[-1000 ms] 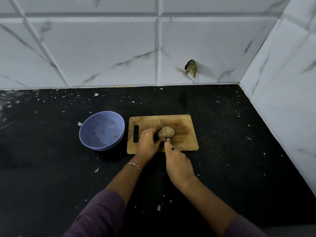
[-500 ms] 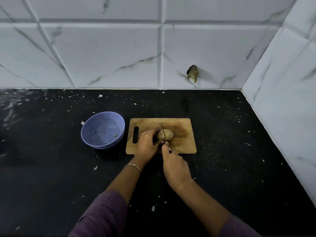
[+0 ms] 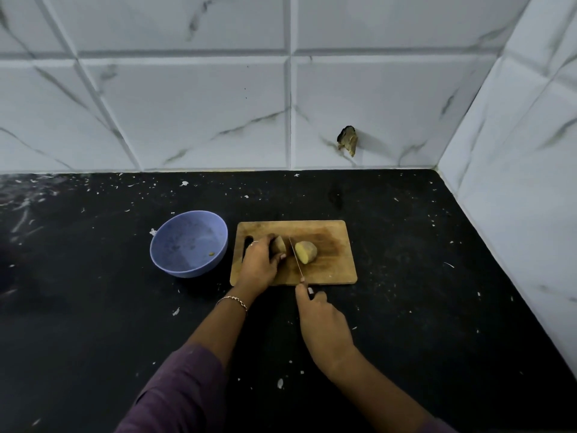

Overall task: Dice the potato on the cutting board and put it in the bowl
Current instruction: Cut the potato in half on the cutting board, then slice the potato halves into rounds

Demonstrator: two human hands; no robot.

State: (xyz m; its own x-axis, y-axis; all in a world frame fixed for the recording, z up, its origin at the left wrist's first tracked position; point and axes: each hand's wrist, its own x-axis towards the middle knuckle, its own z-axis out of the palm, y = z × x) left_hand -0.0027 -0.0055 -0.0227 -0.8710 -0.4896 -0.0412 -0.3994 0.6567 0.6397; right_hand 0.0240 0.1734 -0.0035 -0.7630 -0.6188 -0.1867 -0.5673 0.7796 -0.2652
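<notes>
Two halves of the potato (image 3: 306,252) lie on the cutting board (image 3: 331,271) with the knife (image 3: 296,258) between them; the left hand (image 3: 257,265) has its grip curled round the left half (image 3: 278,245), the right hand (image 3: 324,326) clasps the knife handle, and the bowl (image 3: 187,271) stands just beside the board on the tabletop (image 3: 406,307)

From my feed, the left hand (image 3: 257,267) covers most of the potato half (image 3: 278,244) it grips, so I see only its far end. It also hides part of the handle slot (image 3: 245,249) in the cutting board (image 3: 331,270). The knife (image 3: 296,256) loses its handle inside the right hand (image 3: 324,326). A speck (image 3: 211,253) in the bowl (image 3: 175,245) is too small for me to identify. I cannot name the brown lump (image 3: 347,140) on the wall, right of centre. The left sleeve (image 3: 181,392) and right forearm (image 3: 390,392) run off the bottom edge.
</notes>
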